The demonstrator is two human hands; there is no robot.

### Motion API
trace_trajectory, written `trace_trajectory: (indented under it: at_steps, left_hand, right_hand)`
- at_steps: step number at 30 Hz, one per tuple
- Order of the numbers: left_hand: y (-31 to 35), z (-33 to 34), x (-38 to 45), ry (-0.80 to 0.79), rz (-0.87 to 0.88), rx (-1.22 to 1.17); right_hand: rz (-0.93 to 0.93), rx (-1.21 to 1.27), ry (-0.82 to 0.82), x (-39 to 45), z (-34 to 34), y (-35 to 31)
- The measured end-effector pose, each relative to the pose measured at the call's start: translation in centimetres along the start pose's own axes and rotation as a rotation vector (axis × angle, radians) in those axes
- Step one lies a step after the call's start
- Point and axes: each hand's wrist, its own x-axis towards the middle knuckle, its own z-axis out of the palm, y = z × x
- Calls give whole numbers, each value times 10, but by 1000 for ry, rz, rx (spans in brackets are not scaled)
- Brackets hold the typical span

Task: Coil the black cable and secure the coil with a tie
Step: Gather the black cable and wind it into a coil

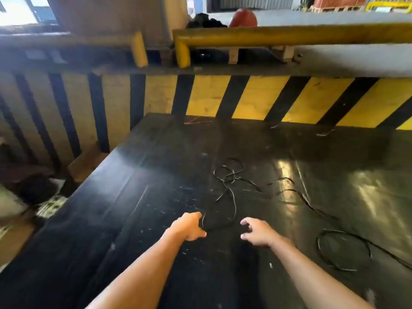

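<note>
A thin black cable point(231, 181) lies in loose tangled loops on the glossy black table point(145, 197). It runs toward me and off to the right, where a round loop of black cable point(341, 250) lies flat. My left hand point(190, 226) is closed around a strand of the cable near its end, at the table's middle. My right hand point(258, 231) hovers a little to the right of it, fingers curled and apart, holding nothing. I see no tie that I can pick out.
A yellow-and-black striped barrier wall point(256, 99) stands right behind the table. Yellow guard rails point(278, 35) run above it. The table's left edge drops to a cluttered floor point(33, 197) with a wooden block. Thin pale scraps lie near the table's far edge.
</note>
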Motion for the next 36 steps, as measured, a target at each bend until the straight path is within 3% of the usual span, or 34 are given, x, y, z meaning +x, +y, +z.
trace_trajectory:
  at_steps: [4,9,14,17,22,25,30,36]
  left_hand:
    - [-7,24,9,4,-113,-188]
    - [7,32,27,85,-159,-519]
    - [29,34,25,-1,-211,-889]
    - [33,6,17,62,-204,-1108]
    - [40,-81,2,207,-156,-1745]
    - [37,-133,-15,298,-58,-1807]
    - [24,-192,-46,427,77,-1783]
    - [14,-227,-74,501,164,-1782]
  right_hand:
    - [-19,32,7,21,32,-12]
    - [-44,-124,133,26,48,-22]
    - [-174,-16,81,18,48,-13]
    - [-221,66,165,4,30,-9]
    - [-198,120,311,-24,-10,-15]
    - [-130,115,403,-39,-40,-12]
    - [-103,175,750,-63,-107,-17]
    - [-34,176,798,-76,-154,-20]
